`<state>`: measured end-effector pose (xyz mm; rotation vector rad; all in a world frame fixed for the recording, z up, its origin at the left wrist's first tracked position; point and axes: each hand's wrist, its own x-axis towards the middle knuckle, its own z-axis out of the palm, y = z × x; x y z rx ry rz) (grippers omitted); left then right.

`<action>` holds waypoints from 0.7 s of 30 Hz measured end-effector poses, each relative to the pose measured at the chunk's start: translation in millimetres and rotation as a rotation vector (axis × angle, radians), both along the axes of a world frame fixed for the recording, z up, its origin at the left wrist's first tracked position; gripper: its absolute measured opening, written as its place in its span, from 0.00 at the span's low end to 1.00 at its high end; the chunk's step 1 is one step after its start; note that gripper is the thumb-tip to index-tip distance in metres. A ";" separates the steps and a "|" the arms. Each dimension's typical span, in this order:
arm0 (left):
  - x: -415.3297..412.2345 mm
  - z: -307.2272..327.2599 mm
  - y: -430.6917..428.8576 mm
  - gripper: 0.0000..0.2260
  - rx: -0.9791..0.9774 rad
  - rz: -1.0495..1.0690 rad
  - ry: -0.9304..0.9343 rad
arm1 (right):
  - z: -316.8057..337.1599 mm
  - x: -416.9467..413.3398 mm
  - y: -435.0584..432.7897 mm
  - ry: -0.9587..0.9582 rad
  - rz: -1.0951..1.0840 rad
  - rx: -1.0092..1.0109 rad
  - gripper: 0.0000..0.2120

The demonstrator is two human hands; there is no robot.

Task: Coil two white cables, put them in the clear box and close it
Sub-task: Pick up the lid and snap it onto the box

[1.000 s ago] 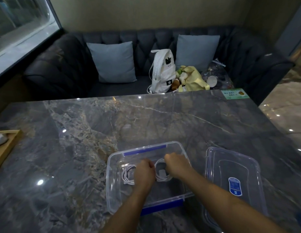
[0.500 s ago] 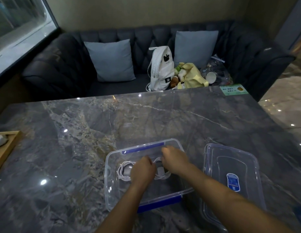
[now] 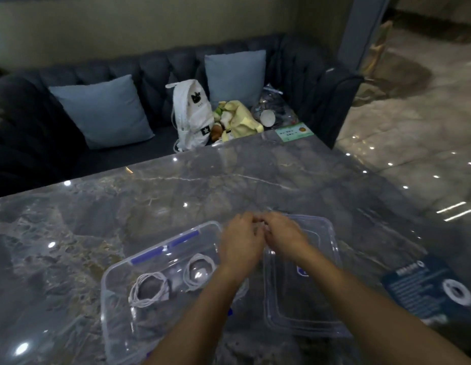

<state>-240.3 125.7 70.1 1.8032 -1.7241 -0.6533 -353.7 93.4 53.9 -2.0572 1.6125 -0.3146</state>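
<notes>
Two coiled cables (image 3: 174, 277) lie side by side in the box (image 3: 116, 306), lower centre. Left hand (image 3: 241, 239) and right hand (image 3: 283, 234) meet over the lid's (image 3: 303, 309) far edge, fingers curled; grip unclear.

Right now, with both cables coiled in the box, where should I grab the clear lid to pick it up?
Probably by the far rim of the clear lid, where both hands already hover. It lies flat on the marble table right of the clear box, so only its thin edge offers purchase. Take the left hand and right hand to opposite edges, pinching from outside.
</notes>
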 end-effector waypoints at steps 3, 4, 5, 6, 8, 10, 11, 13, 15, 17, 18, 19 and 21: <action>-32.4 -17.1 -5.5 0.14 0.061 -0.100 -0.116 | -9.8 -41.1 7.3 0.003 -0.091 -0.019 0.14; -42.0 -25.0 -5.0 0.16 0.093 -0.117 -0.148 | -14.5 -54.6 10.3 0.037 -0.107 -0.020 0.16; -50.3 -33.0 -3.5 0.19 0.129 -0.121 -0.175 | -19.0 -67.4 14.3 0.067 -0.139 -0.007 0.16; -57.3 -41.1 -1.3 0.22 0.165 -0.112 -0.201 | -22.9 -79.2 18.3 0.088 -0.182 0.012 0.16; -66.6 -54.9 4.4 0.26 0.233 -0.054 -0.223 | -31.5 -97.8 28.0 0.141 -0.265 0.042 0.15; -70.3 -65.9 10.2 0.30 0.318 0.017 -0.208 | -42.0 -111.5 37.0 0.222 -0.306 0.074 0.17; -71.0 -70.3 12.7 0.33 0.364 0.041 -0.201 | -47.1 -116.7 40.8 0.243 -0.328 0.108 0.20; -72.4 -77.4 16.7 0.37 0.448 0.056 -0.168 | -56.6 -122.8 45.8 0.175 -0.383 0.208 0.28; -76.1 -80.8 21.4 0.40 0.526 0.035 -0.093 | -61.9 -122.0 48.5 0.009 -0.406 0.324 0.36; -81.0 -80.4 26.2 0.41 0.526 0.027 -0.053 | -64.4 -117.3 49.2 -0.121 -0.438 0.390 0.41; -82.5 -80.0 27.2 0.40 0.499 0.038 -0.026 | -63.8 -115.1 48.9 -0.170 -0.466 0.396 0.42; -83.2 -78.9 26.5 0.38 0.473 0.068 0.025 | -62.6 -113.4 47.9 -0.222 -0.495 0.387 0.40; -82.1 -77.5 20.1 0.31 0.432 0.169 0.173 | -60.3 -111.9 45.3 -0.348 -0.550 0.382 0.33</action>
